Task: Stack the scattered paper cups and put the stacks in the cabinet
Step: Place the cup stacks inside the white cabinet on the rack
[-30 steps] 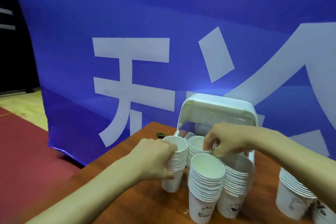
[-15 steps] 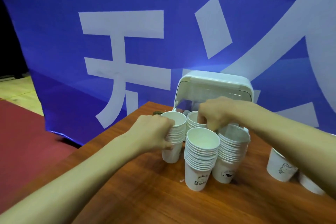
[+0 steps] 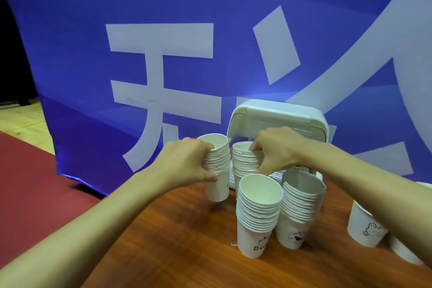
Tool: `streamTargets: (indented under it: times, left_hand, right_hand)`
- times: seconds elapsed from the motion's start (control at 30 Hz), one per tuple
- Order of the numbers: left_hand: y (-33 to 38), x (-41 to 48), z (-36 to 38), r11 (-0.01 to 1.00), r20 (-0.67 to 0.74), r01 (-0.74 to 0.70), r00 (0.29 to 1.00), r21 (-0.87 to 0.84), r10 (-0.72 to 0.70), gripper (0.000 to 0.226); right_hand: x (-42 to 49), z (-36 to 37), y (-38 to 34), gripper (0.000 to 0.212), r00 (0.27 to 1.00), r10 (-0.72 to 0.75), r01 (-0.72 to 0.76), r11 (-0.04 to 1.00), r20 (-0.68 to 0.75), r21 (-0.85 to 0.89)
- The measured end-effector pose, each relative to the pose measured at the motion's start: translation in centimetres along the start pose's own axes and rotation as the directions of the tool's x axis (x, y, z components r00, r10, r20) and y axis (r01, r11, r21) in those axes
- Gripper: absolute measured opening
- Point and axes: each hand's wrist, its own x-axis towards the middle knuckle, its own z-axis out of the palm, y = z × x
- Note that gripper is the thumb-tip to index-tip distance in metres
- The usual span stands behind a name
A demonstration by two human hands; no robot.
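Several stacks of white paper cups stand on a brown wooden table (image 3: 177, 248). My left hand (image 3: 187, 163) grips the left stack (image 3: 218, 170) around its upper rims. My right hand (image 3: 277, 149) grips the stack behind the middle (image 3: 243, 161) near its top. Closer to me stand two untouched stacks, one (image 3: 257, 215) with black print and one (image 3: 299, 208) to its right. Behind them is a small white cabinet (image 3: 280, 114) with its lid raised; my right hand hides much of its opening.
Further cup stacks (image 3: 364, 229) stand at the right, partly behind my right forearm. A large blue banner (image 3: 210, 54) with white characters rises behind the table. The table's left edge drops to a red floor (image 3: 35, 182).
The view has shifted, bringing the cups nearer. Both hands keep their grips on the same two stacks; my right hand has slid lower around its stack.
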Motion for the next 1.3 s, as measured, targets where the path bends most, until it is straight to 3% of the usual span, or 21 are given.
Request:
streamTargets:
  times: [0.23,0.33,0.43,0.6,0.73,0.83,1.07,1.3]
  left_hand:
    - [-1.1,1.9,-3.0,0.998,-0.116,0.053,0.992,-0.021,-0.055,0.039]
    - [-1.4,3.7,-4.1,0.996,-0.163,0.046,0.985,-0.070,-0.057,0.038]
    - [-0.5,5.9,-3.9,0.997,-0.165,0.009,0.986,-0.078,-0.021,0.037]
    - [2.2,9.8,-0.1,0.994,-0.026,-0.059,0.998,-0.089,0.057,0.033]
    - [3.8,12.6,3.4,0.992,0.128,-0.044,0.990,-0.114,0.058,0.036]
    - [4.2,14.0,5.5,0.995,0.193,-0.047,0.979,-0.090,0.064,0.025]
    - [3.9,17.4,10.3,0.992,0.171,0.037,0.985,-0.124,-0.016,0.022]
    - [3.3,19.4,12.2,0.991,0.175,0.033,0.985,-0.132,-0.009,0.018]
  right_hand:
    - [-0.7,-1.8,1.8,0.051,0.974,0.103,-0.074,0.986,-0.201,0.149]
    - [-0.9,-2.3,3.5,0.051,0.922,0.200,-0.166,0.978,-0.333,0.127]
    - [-1.1,-1.7,4.9,0.046,0.892,0.261,-0.259,0.964,-0.370,0.055]
    - [-1.5,1.0,6.5,0.041,0.924,0.284,-0.319,0.942,-0.255,-0.109]
    - [-1.1,3.3,7.0,0.039,0.949,0.256,-0.286,0.945,-0.185,-0.159]
    - [-0.8,4.3,7.3,0.030,0.960,0.243,-0.266,0.944,-0.137,-0.193]
    - [1.5,6.9,8.2,0.026,0.932,0.320,-0.343,0.931,-0.173,-0.127]
    - [2.9,8.6,9.8,0.026,0.878,0.457,-0.451,0.889,-0.140,0.072]
